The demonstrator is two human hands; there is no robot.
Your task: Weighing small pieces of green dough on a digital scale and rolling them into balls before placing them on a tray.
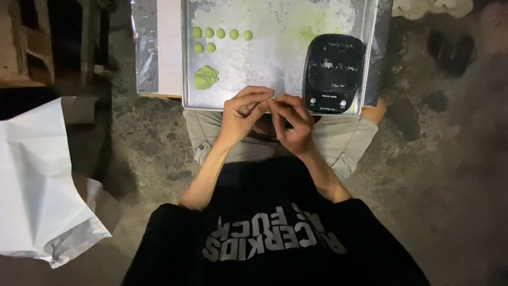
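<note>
A small pale piece [273, 98] is pinched between the fingertips of the left hand [241, 114] and the right hand [292, 123], just off the near edge of the metal tray [275, 63]. Little of it is shown; its shape cannot be told. The hands are held together, fingers curled around the piece, above the lap and close to the tray's near edge.

I see a black scale [333, 71] on the right of the metal tray [275, 63], top centre. Seven small green balls [221, 33] sit in two rows at its upper left, a green lump [205, 77] below them. White paper [37, 180] lies on the floor [450, 175] at left.
</note>
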